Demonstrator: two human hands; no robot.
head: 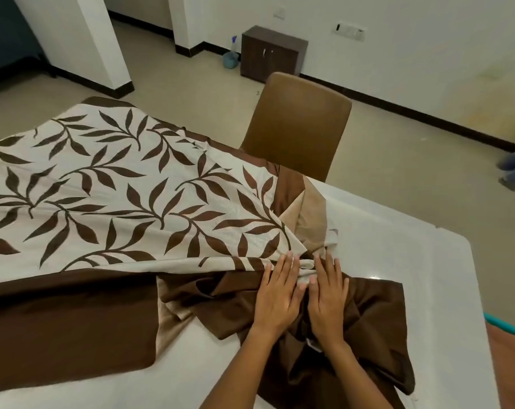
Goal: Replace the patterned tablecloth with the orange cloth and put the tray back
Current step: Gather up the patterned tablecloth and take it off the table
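Here the white worktop [421, 261] lies bare toward 3 o'clock, its right edge running from the chair [297, 125] at 12 o'clock down to 5 o'clock, with open floor beyond. The patterned tablecloth [102, 187] covers the worktop from 9 to 11 o'clock and is bunched into brown folds near 6 o'clock. Both hands rest flat on that bunch, side by side: the left hand [275, 293] and right hand [327, 293] have straight fingers pressing the gathered cloth, grasping nothing. An orange cloth [510, 370] shows at 4 o'clock.
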